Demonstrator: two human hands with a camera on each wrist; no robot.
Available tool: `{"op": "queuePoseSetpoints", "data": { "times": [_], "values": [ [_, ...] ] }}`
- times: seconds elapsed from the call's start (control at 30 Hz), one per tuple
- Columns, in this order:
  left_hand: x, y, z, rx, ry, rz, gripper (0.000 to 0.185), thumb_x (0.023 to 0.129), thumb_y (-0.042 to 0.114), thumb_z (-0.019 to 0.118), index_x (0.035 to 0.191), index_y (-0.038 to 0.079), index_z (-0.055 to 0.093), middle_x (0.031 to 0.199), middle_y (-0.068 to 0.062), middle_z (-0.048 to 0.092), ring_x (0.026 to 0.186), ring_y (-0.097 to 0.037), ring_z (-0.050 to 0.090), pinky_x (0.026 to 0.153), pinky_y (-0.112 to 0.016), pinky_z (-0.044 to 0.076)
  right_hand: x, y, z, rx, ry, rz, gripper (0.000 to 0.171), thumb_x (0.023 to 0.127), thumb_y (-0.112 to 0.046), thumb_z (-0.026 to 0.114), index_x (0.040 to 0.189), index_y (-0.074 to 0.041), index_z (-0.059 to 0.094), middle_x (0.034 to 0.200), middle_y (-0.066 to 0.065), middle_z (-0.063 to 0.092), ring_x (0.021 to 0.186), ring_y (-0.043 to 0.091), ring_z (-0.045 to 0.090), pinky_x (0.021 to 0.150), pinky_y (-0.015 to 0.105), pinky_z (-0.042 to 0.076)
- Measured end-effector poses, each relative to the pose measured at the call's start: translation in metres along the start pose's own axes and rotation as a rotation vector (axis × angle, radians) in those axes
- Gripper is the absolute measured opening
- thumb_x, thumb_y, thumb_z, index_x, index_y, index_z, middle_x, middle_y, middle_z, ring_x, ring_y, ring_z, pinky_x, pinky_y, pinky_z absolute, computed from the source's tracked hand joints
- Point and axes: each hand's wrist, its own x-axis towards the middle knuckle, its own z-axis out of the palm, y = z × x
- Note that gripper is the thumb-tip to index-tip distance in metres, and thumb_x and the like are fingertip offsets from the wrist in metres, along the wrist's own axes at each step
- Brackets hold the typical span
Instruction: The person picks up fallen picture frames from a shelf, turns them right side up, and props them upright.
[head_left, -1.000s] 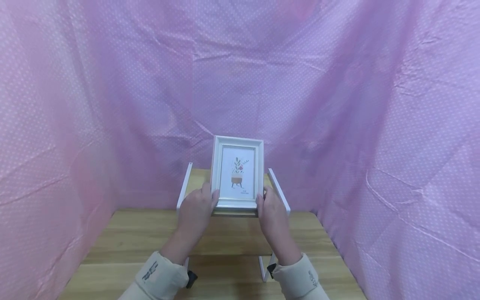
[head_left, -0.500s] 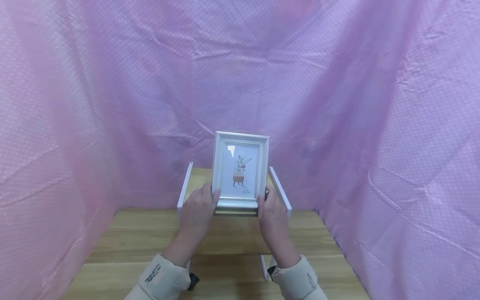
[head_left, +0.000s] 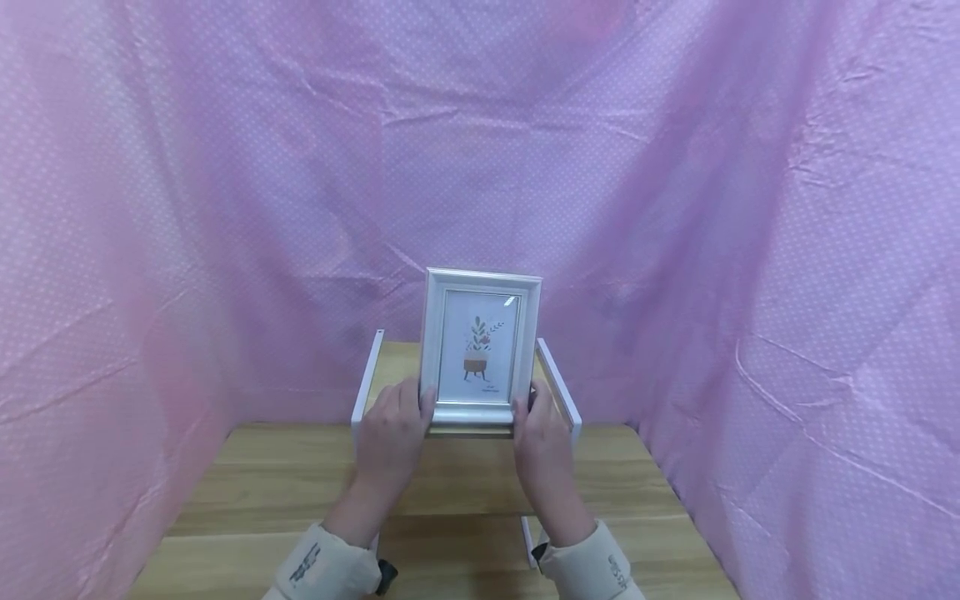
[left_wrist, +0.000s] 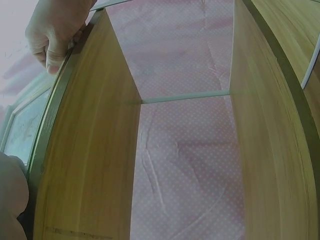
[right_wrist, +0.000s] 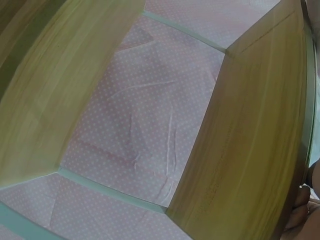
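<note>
White picture frame (head_left: 480, 347), potted-plant print, caption too small to be read: is being held upright on the raised wooden shelf (head_left: 390, 367), its lower corners being pinched by left hand (head_left: 390, 437) and right hand (head_left: 542, 442), fingers curled around the edges.

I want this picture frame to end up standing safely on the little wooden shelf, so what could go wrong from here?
The picture frame stands upright at the front edge of the raised shelf, held only at its lower corners by the left hand and right hand. Let go carelessly, it might tip forward off the edge onto the table. No rear prop is visible, so it may not stand alone. The glass shows a glare, so a fall could break it.
</note>
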Motion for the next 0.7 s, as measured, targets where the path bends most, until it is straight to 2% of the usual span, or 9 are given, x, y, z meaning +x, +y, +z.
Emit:
{"op": "queuePoseSetpoints", "data": {
  "times": [0.37, 0.53, 0.7],
  "values": [
    [-0.0011, 0.0013, -0.0032, 0.043, -0.052, 0.002, 0.023, 0.094, 0.015, 0.073, 0.091, -0.003, 0.059, 0.066, -0.004, 0.048, 0.053, -0.013, 0.040, 0.043, -0.023, 0.033, -0.0021, 0.0021, 0.0038, 0.018, 0.046, -0.047, 0.027, 0.102, -0.007, 0.058, 0.122, 0.008, 0.047, 0.094, 0.019, 0.064, 0.080, 0.029, 0.067, 0.065, 0.037, 0.058],
    [-0.0003, 0.0035, -0.0042, 0.063, -0.078, -0.034, 0.023, 0.096, 0.017, 0.071, 0.096, -0.003, 0.060, 0.067, -0.004, 0.048, 0.053, -0.012, 0.038, 0.043, -0.023, 0.032, -0.0016, 0.0029, 0.0054, -0.002, 0.059, -0.058, 0.027, 0.102, -0.006, 0.059, 0.121, 0.008, 0.047, 0.094, 0.020, 0.065, 0.079, 0.029, 0.068, 0.065, 0.038, 0.058],
    [-0.0021, 0.0053, -0.0041, 0.064, -0.074, -0.055, 0.023, 0.095, 0.017, 0.072, 0.097, -0.003, 0.059, 0.068, -0.006, 0.050, 0.053, -0.014, 0.040, 0.043, -0.025, 0.033, -0.0044, 0.0066, 0.0092, -0.018, 0.097, -0.089, 0.027, 0.099, -0.004, 0.063, 0.118, 0.008, 0.047, 0.091, 0.019, 0.064, 0.075, 0.027, 0.065, 0.061, 0.037, 0.057]
  ]
}}
